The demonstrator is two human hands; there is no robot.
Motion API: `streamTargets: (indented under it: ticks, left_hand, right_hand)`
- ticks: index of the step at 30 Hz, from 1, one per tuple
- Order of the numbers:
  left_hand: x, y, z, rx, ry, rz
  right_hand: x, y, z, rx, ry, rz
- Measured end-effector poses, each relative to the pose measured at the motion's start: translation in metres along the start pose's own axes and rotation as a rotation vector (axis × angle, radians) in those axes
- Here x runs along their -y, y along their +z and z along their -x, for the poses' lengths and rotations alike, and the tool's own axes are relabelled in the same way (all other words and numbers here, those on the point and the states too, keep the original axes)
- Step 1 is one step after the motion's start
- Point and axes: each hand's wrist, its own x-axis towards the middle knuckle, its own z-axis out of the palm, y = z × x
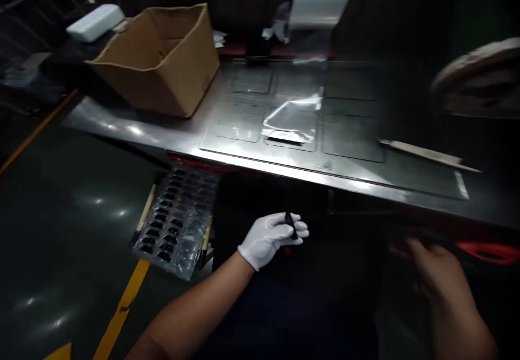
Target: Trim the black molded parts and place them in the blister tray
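Note:
My left hand (268, 238), in a white glove, is in front of the table's edge. Its thumb and fingers pinch a small black piece (291, 226), thin and slightly curved, held roughly upright. Off to the right, my bare right hand (441, 270) is smeared by motion. Its fingers reach toward a dark area below the table edge, and whether they hold anything does not show. To the left of my gloved hand, a clear plastic tray (189, 243) carries rows of black half-moon pieces (166, 246), with some pockets bare.
An open cardboard box (179, 72) stands on the metal table (158, 137). A clear plastic bag (292, 113) with a white label lies on the glass-like mat (231, 127). Farther right is a pale-handled tool (422, 152). Below the edge, a red ring-like object (489, 252) shows.

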Motion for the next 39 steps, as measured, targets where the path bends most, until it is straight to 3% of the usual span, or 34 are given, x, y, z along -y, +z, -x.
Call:
streamTargets:
  ticks: [2, 5, 8, 11, 15, 20, 23, 25, 27, 30, 32, 35, 39]
  left_hand:
    - [-0.008, -0.002, 0.009, 0.008, 0.065, 0.062]
    - [-0.019, -0.002, 0.024, 0.035, 0.142, 0.149]
    - [-0.033, 0.001, 0.035, 0.081, 0.230, 0.218]
    - [-0.049, 0.008, 0.039, 0.091, 0.295, 0.234]
    - [-0.057, 0.012, 0.040, 0.034, 0.349, 0.170]
    - [-0.045, 0.004, 0.034, -0.050, 0.373, -0.019]
    - [-0.049, 0.003, 0.030, -0.047, 0.353, -0.219]
    - [-0.063, 0.008, 0.028, -0.024, 0.381, -0.375]
    - [-0.086, 0.020, 0.023, -0.021, 0.469, -0.589]
    - [-0.128, 0.043, 0.006, 0.023, 0.774, -1.083]
    - [-0.152, 0.058, -0.012, 0.097, 0.941, -1.367]
    - [-0.169, 0.071, -0.038, 0.135, 0.958, -1.536]
    - [-0.165, 0.070, -0.056, 0.073, 0.928, -1.514]
  right_hand:
    - [0.012, 0.025, 0.014, 0.236, 0.011, -0.018]
    - [0.059, 0.048, 0.059, 0.486, -0.080, -0.026]
    - [0.129, 0.057, 0.107, 0.545, -0.474, -0.088]
    - [0.186, 0.063, 0.131, 0.611, -0.768, -0.200]
    - [0.212, 0.069, 0.136, 0.589, -0.931, -0.196]
    - [0.209, 0.080, 0.127, 0.660, -0.901, -0.049]
    - [0.211, 0.077, 0.113, 0.713, -0.885, -0.001]
    - [0.220, 0.067, 0.098, 0.677, -0.898, -0.004]
    - [0.235, 0.053, 0.077, 0.555, -0.934, 0.014]
    - [0.270, 0.040, 0.037, 0.351, -1.010, 0.197]
    - [0.295, 0.042, 0.012, 0.292, -1.058, 0.406]
    - [0.325, 0.058, -0.014, 0.291, -1.121, 0.729]
    - [0.342, 0.079, -0.027, 0.304, -1.159, 0.982]
